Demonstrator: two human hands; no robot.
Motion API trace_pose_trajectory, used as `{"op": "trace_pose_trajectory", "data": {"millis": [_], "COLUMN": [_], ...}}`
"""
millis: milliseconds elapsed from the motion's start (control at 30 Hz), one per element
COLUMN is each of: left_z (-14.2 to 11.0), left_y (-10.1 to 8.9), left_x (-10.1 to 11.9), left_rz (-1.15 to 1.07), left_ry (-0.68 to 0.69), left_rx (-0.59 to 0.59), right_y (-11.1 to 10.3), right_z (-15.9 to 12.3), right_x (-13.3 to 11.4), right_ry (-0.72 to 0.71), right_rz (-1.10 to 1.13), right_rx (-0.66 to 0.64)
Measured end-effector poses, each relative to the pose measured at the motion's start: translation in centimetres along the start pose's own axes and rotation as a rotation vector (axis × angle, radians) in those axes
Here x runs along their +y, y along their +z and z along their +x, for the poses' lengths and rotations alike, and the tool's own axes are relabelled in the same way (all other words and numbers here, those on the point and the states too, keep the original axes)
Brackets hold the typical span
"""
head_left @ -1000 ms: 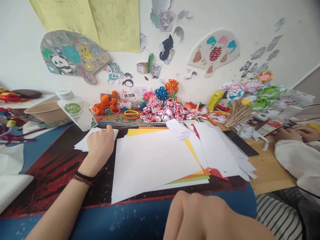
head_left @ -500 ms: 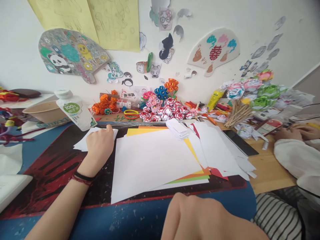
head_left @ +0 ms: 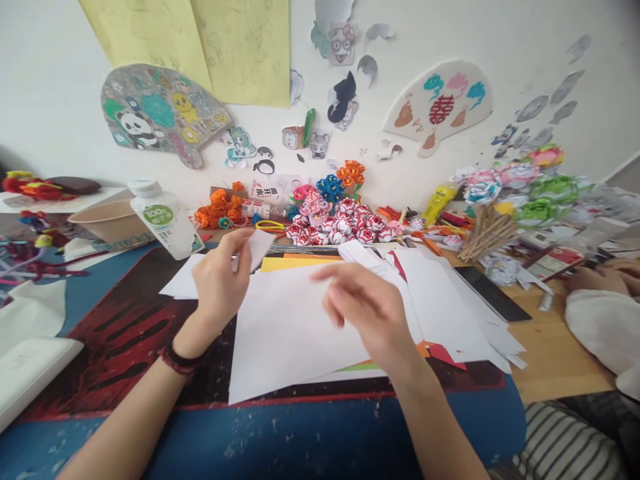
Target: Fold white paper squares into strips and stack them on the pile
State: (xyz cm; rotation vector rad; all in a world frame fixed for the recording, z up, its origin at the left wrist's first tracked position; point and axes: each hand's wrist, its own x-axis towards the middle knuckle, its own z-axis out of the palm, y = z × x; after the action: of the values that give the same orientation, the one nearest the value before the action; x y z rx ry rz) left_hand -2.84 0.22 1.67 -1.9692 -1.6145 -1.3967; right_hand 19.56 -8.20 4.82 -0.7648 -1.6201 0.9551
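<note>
Between thumb and fingers, my left hand [head_left: 223,277] pinches a small piece of white paper [head_left: 261,247], raised above the mat. Under and behind that hand lies a pile of white paper pieces [head_left: 181,279]. My right hand [head_left: 367,310] hangs over the large white sheet [head_left: 290,333] with nothing seen in it; its fingers are apart, slightly blurred. Below the large sheet, edges of coloured paper [head_left: 283,264] stick out. A small stack of folded white paper [head_left: 361,253] sits behind my right hand, partly hidden by it.
A white bottle [head_left: 167,220] and a paper bowl [head_left: 107,222] stand at the left. Red-and-white paper flowers [head_left: 345,223] line the wall. On the right are more white sheets [head_left: 443,293], a black phone [head_left: 493,293], bundled sticks [head_left: 485,230] and another person's sleeve [head_left: 603,327].
My left hand has lifted a white paper piece off the pile and moved right. My right hand has risen from the near edge to above the large sheet, its fingers opening. The view shifted slightly.
</note>
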Motion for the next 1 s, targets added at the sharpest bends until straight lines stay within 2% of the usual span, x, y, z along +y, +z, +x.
{"op": "trace_pose_trajectory", "data": {"millis": [100, 167, 233, 267, 367, 467, 600, 733, 833, 1000], "left_z": [-0.2, -0.5, -0.7, -0.8, -1.1, -1.2, -1.3, -1.7, -2.0, -2.4], "left_y": [-0.1, 0.2, 0.7, 0.9, 1.5, 1.7, 1.8, 2.3, 2.6, 2.7], "left_x": [1.4, 1.8, 1.7, 1.5, 1.3, 1.5, 1.8, 1.8, 2.1, 2.9], "left_rz": [-0.432, -0.662, -0.797, -0.835, -0.900, -0.972, -1.110, -1.149, -1.132, -0.936], "left_ry": [-0.134, -0.268, -0.384, -0.430, -0.518, -0.581, -0.667, -0.608, -0.556, -0.519], "left_rx": [-0.019, -0.067, -0.113, -0.121, -0.126, -0.181, -0.277, -0.368, -0.465, -0.634], "right_y": [-1.0, -1.5, -1.6, -1.7, -1.7, -2.0, -2.5, -2.6, -2.4, -1.6], "right_z": [4.0, 5.9, 7.2, 7.5, 7.6, 7.1, 6.6, 6.5, 6.3, 5.9], "right_x": [3.9, 6.4, 8.3, 9.0, 10.1, 10.9, 11.8, 11.9, 11.5, 11.2], "right_ry": [0.134, 0.258, 0.408, 0.443, 0.425, 0.410, 0.401, 0.387, 0.366, 0.322], "right_rz": [-0.142, -0.197, -0.115, -0.049, 0.101, 0.135, 0.106, 0.046, 0.028, 0.037], "right_rx": [0.074, -0.008, -0.110, -0.117, -0.165, -0.198, -0.069, -0.001, -0.041, -0.092]}}
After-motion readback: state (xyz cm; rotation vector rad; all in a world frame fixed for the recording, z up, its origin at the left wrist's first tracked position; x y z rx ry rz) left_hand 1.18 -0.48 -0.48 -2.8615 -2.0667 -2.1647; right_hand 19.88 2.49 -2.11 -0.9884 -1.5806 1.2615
